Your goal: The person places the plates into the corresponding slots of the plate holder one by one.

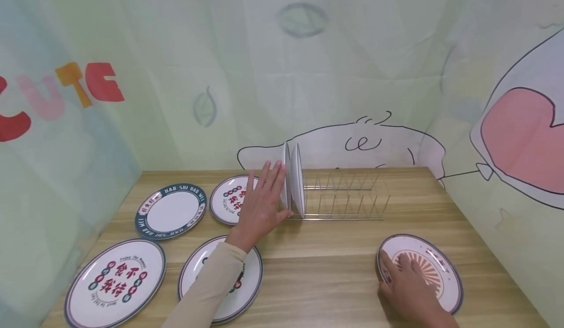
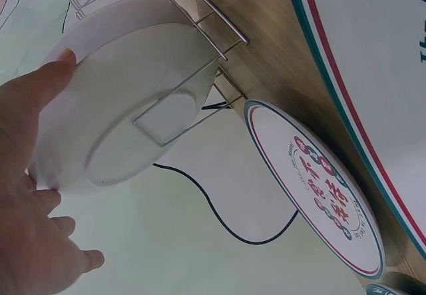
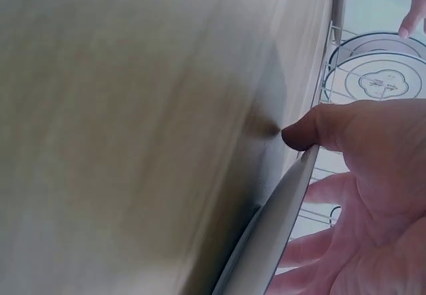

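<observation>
Two white plates (image 1: 297, 181) stand on edge, side by side, at the left end of a wire dish rack (image 1: 348, 218). My left hand (image 1: 263, 203) is beside them with its fingers stretched out. In the left wrist view its thumb (image 2: 56, 75) lies at the rim of the plates, whose pale underside (image 2: 143, 102) faces the camera. At the front right, my right hand (image 1: 407, 286) pinches the left rim of a plate with an orange sunburst pattern (image 1: 445, 279). The fingers spread over its face, and the thumb (image 3: 303, 132) is at its edge.
On the left lie a blue-rimmed plate (image 1: 174, 213), a small lettered plate (image 1: 224, 200), a large lettered plate (image 1: 116, 281) and another plate (image 1: 246, 289), partly covered by the left sleeve (image 1: 211, 279). A printed curtain (image 1: 264, 83) borders the wooden table (image 1: 317, 274).
</observation>
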A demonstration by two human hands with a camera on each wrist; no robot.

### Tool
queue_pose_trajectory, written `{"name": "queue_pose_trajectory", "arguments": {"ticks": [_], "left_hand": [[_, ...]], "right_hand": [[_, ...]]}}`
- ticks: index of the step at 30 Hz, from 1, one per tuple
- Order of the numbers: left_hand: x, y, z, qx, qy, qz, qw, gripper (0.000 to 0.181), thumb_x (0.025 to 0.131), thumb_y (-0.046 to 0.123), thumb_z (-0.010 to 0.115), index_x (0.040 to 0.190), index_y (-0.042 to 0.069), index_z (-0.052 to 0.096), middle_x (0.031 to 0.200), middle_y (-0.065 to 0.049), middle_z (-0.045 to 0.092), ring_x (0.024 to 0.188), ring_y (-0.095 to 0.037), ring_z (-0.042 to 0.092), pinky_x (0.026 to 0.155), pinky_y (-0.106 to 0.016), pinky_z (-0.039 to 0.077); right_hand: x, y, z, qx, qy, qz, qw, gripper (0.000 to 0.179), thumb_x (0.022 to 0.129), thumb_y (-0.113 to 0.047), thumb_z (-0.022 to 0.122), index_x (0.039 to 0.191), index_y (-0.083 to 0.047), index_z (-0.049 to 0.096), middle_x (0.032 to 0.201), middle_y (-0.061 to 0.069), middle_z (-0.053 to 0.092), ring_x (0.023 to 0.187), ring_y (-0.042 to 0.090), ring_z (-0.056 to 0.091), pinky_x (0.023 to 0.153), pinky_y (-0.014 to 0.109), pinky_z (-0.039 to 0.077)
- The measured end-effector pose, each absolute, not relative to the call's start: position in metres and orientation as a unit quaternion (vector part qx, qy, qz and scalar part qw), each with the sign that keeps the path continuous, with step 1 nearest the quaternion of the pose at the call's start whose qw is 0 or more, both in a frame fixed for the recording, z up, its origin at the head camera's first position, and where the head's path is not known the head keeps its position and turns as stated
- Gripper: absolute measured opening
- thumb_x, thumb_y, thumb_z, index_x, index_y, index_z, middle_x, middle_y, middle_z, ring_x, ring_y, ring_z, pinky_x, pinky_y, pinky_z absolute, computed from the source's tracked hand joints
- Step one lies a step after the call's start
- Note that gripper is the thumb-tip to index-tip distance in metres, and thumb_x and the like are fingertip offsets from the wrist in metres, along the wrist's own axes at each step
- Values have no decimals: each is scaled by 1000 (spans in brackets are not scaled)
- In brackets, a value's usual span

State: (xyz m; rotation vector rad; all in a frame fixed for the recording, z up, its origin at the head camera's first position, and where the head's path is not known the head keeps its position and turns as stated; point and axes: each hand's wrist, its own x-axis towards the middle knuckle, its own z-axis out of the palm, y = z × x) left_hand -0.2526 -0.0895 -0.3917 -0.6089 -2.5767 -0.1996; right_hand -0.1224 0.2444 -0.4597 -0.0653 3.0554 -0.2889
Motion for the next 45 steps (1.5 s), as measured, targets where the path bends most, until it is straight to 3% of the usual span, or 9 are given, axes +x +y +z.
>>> {"name": "queue_pose_trajectory", "arguments": {"ticks": [5, 10, 17, 23, 28, 36, 39, 45], "left_hand": [[-253, -88, -390, -226, -942, -77, 236, 117, 70, 49, 88, 158, 7, 24, 165, -12, 27, 154, -33, 21, 123, -60, 15], [-254, -87, -390, -228, -941, -74, 238, 117, 69, 49, 88, 158, 6, 25, 165, -12, 29, 154, -34, 22, 123, -60, 18], [-252, -88, -390, -221, -945, -65, 231, 117, 69, 50, 88, 158, 7, 24, 165, -11, 27, 154, -33, 22, 123, -60, 18], [-251, -89, -393, -217, -947, -71, 226, 117, 70, 49, 88, 158, 7, 24, 165, -12, 27, 154, -34, 22, 123, -60, 17], [-250, -89, -396, -217, -947, -78, 222, 117, 70, 49, 87, 159, 7, 23, 165, -12, 27, 154, -34, 21, 123, -60, 15], [-249, -89, -395, -216, -947, -76, 228, 118, 69, 50, 88, 159, 8, 23, 165, -11, 27, 154, -34, 21, 123, -60, 16], [-250, -90, -396, -217, -944, -79, 233, 118, 69, 49, 88, 158, 8, 24, 165, -11, 27, 153, -35, 23, 122, -61, 17], [-251, -90, -395, -219, -942, -79, 241, 118, 68, 49, 89, 158, 8, 24, 164, -12, 29, 153, -35, 23, 122, -62, 19]], "right_hand": [[-127, 244, -457, -15, 995, -89, 48, 72, 79, -17, 65, 146, -3, 44, 133, 33, 47, 122, 61, 44, 77, 85, 41], [-127, 242, -461, -5, 995, -79, 51, 65, 85, -12, 64, 145, -1, 45, 137, 36, 45, 125, 64, 40, 80, 88, 36], [-124, 239, -467, -12, 998, -57, 28, 61, 85, -6, 64, 144, 0, 48, 139, 34, 49, 126, 63, 42, 82, 86, 38], [-121, 237, -465, -38, 997, -57, -21, 55, 86, 2, 60, 141, -5, 53, 131, 31, 57, 117, 58, 53, 79, 76, 48], [-120, 235, -461, -63, 993, -78, -66, 52, 87, -1, 67, 138, -9, 58, 123, 26, 64, 107, 50, 62, 78, 65, 55], [-115, 225, -452, -108, 977, -146, -112, 47, 84, 7, 67, 128, -7, 65, 120, 20, 70, 109, 40, 67, 88, 56, 55], [-113, 219, -443, -112, 974, -152, -130, 45, 81, 7, 71, 123, -6, 67, 115, 16, 72, 104, 35, 70, 85, 51, 58], [-113, 213, -422, -76, 971, -190, -125, 34, 86, 1, 70, 120, -5, 68, 102, 17, 75, 90, 33, 72, 80, 50, 59]]}}
